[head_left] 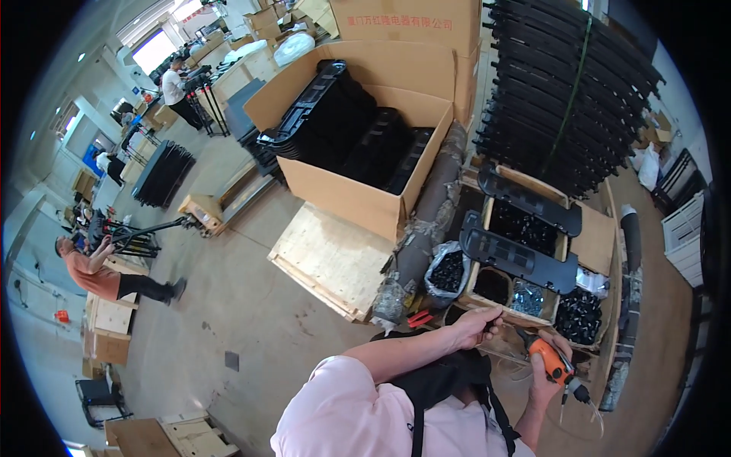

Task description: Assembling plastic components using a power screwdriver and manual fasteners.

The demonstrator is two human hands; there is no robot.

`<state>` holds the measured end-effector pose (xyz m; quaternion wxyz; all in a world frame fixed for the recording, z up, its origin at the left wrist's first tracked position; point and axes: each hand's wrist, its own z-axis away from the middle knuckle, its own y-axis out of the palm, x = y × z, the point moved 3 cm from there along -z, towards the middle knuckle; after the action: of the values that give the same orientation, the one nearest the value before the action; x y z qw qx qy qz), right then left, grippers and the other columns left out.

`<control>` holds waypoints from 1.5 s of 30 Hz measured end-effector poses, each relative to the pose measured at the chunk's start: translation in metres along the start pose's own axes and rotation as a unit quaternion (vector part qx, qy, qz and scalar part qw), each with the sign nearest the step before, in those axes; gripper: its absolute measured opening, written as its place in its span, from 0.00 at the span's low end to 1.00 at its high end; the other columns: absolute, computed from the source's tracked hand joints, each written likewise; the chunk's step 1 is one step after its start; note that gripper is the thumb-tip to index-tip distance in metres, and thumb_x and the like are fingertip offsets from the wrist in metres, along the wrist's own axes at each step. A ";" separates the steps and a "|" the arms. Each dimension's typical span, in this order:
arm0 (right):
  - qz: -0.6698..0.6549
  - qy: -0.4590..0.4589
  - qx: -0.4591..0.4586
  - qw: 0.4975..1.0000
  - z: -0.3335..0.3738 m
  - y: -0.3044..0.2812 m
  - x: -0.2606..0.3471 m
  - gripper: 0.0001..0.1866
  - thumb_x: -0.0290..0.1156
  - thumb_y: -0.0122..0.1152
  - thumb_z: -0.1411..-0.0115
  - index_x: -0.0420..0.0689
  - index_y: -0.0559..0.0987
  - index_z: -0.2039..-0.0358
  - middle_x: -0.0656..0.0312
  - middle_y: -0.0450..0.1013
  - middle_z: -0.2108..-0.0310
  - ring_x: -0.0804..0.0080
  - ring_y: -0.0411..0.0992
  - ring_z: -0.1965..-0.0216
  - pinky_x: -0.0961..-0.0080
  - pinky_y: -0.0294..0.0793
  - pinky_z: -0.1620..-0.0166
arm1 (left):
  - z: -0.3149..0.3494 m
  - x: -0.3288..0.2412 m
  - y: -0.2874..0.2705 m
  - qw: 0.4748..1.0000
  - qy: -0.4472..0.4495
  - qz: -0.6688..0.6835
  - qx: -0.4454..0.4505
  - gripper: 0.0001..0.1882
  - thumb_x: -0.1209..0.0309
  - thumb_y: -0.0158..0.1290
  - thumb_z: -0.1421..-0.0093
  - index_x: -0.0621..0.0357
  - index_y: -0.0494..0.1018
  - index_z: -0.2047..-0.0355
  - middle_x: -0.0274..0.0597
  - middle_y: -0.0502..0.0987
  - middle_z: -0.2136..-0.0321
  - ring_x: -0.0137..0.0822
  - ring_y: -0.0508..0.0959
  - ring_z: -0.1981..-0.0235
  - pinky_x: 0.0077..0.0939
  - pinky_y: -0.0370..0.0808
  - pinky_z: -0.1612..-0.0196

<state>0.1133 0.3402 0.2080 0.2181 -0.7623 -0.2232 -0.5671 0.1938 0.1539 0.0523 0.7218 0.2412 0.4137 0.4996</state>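
Observation:
My right hand [542,373] is wrapped round an orange electric screwdriver [550,361] with a cable at its rear end. The tool's dark tip points up and left, toward my other hand. My left hand [478,327] is closed in a pinch at the front edge of a wooden parts tray [487,311]; what its fingers hold is too small to make out. Behind the hands, the tray's compartments hold silver screws [527,297] and small black parts [579,314]. Two long black plastic panels, a nearer one [518,257] and a farther one [529,204], lie across the tray.
A bag of black parts [447,272] and red-handled pliers [419,318] sit left of the tray. Farther back are an open carton of black mouldings [346,183], a tall stack of black panels [556,91] and a pallet jack [202,213]. A person in orange [95,270] pulls it.

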 end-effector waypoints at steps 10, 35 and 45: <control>-0.085 0.009 0.050 0.995 -0.047 -0.015 -0.037 0.31 0.26 0.71 0.42 0.39 0.71 0.40 0.47 0.77 0.46 0.57 0.75 0.44 0.58 0.72 0.36 | -0.021 0.004 0.035 0.991 0.093 0.094 -0.022 0.14 0.55 0.53 0.26 0.51 0.77 0.54 0.26 0.77 0.71 0.23 0.77 0.73 0.17 0.76 0.72; -0.151 0.029 0.080 0.985 -0.139 -0.135 -0.069 0.28 0.25 0.64 0.38 0.41 0.68 0.38 0.47 0.75 0.44 0.57 0.73 0.40 0.55 0.64 0.31 | -0.114 0.015 0.138 0.984 0.104 0.145 -0.010 0.15 0.57 0.50 0.25 0.50 0.77 0.48 0.25 0.76 0.68 0.23 0.76 0.70 0.19 0.79 0.63; -0.125 0.052 0.022 0.990 -0.163 -0.134 -0.064 0.28 0.22 0.66 0.40 0.39 0.69 0.40 0.49 0.78 0.46 0.60 0.75 0.43 0.59 0.68 0.33 | -0.127 -0.012 0.153 0.993 0.093 0.068 -0.004 0.20 0.53 0.50 0.25 0.54 0.77 0.46 0.27 0.76 0.68 0.24 0.78 0.67 0.19 0.79 0.64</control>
<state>-0.1067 0.3473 0.1999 0.1733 -0.6926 -0.3176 -0.6240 0.0058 0.1933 0.1043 0.6454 0.2184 0.4593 0.5699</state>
